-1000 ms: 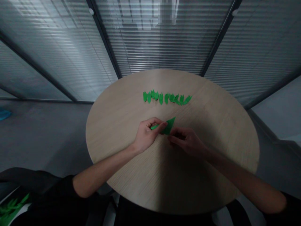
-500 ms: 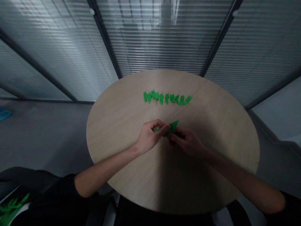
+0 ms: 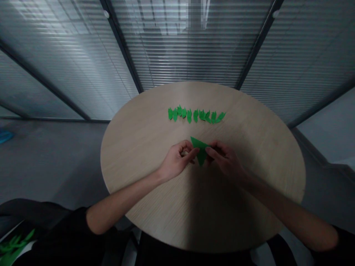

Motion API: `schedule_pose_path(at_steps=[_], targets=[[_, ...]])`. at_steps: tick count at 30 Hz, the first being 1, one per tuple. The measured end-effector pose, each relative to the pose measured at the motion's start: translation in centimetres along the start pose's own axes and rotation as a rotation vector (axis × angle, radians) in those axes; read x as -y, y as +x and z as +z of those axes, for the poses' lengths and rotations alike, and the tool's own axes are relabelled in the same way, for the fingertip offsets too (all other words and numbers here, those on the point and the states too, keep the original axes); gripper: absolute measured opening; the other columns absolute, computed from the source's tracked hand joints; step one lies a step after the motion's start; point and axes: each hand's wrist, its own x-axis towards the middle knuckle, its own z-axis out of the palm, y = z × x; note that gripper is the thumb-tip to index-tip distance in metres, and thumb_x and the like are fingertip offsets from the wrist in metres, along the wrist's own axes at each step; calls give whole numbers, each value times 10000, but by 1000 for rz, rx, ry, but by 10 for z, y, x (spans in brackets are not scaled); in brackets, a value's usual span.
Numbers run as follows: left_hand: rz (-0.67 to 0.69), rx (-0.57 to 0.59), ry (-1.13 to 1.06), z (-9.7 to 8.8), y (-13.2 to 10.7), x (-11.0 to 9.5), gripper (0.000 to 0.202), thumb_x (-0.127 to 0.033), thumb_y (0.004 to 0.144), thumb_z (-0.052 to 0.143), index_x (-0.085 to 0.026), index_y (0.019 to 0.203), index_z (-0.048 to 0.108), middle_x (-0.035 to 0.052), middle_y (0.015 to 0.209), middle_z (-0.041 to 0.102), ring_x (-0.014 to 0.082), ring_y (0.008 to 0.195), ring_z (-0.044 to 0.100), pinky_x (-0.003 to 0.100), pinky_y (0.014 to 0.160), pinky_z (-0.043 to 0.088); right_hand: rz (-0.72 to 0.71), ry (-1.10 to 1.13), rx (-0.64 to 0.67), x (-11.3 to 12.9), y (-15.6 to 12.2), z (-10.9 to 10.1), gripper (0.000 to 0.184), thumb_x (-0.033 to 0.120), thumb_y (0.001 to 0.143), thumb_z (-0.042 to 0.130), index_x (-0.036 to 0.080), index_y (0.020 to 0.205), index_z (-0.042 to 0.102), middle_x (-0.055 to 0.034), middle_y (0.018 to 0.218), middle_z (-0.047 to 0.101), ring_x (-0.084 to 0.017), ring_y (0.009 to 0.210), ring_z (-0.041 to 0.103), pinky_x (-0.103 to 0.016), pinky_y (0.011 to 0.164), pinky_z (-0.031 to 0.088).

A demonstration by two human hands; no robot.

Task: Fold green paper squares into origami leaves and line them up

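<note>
A green folded paper triangle [image 3: 200, 148] is held between my two hands over the middle of the table, one point aimed down towards me. My left hand [image 3: 177, 157] pinches its left side between thumb and fingers. On the right side, my right hand [image 3: 224, 159] grips the upper corner with its thumb on top; those fingers are partly hidden behind the paper. Beyond the hands, several small green folded paper pieces [image 3: 189, 115] lie in an uneven row across the table.
The round wooden table [image 3: 133, 147] stands close to a glass partition with blinds [image 3: 188, 62]. At the lower left, more green paper [image 3: 16, 244] lies beside a dark chair. Something blue [image 3: 5, 136] is on the floor at far left.
The green paper has been turned in my hands: its point was up and to the right, and now one corner points up-left and another down. The row of pieces is unchanged.
</note>
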Motion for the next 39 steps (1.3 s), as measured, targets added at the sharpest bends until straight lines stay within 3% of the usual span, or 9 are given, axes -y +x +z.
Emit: schedule_pose_path(at_steps=[5, 14, 19, 24, 39], targets=[[-44, 47, 12, 3, 0, 2, 311, -434, 861, 760, -148, 886, 643, -11, 687, 617, 120, 586, 608, 245, 555, 535, -7, 9, -2, 0, 0, 1, 386, 568, 879, 706, 197, 826, 612, 14, 664, 602, -130, 578, 586, -254, 532, 491], [-79, 98, 24, 1, -2, -1, 316, -423, 848, 775, -152, 822, 616, -2, 677, 631, 106, 567, 607, 214, 529, 483, 1, -34, 59, -2, -3, -2, 337, 502, 881, 703, 195, 765, 627, 20, 660, 529, -120, 595, 480, -245, 518, 386], [-104, 70, 55, 0, -2, -2, 340, -452, 844, 783, -133, 914, 690, 29, 725, 687, 111, 562, 624, 207, 506, 471, -22, -90, 129, 0, -4, -3, 302, 467, 880, 697, 195, 771, 626, 21, 670, 528, -121, 604, 484, -253, 547, 393], [-48, 29, 46, -1, -1, -6, 329, -453, 821, 799, -139, 790, 705, 29, 702, 685, 110, 575, 616, 215, 535, 501, -8, -92, 152, 0, -4, -4, 295, 465, 902, 661, 191, 795, 634, 23, 670, 509, -120, 602, 461, -256, 543, 367], [-32, -32, -5, -6, 2, -5, 465, -570, 842, 770, -160, 696, 605, 8, 613, 648, 95, 544, 582, 212, 546, 471, 23, -56, 33, -1, 0, -6, 332, 469, 842, 673, 214, 691, 525, 45, 632, 396, -114, 576, 382, -253, 512, 319]])
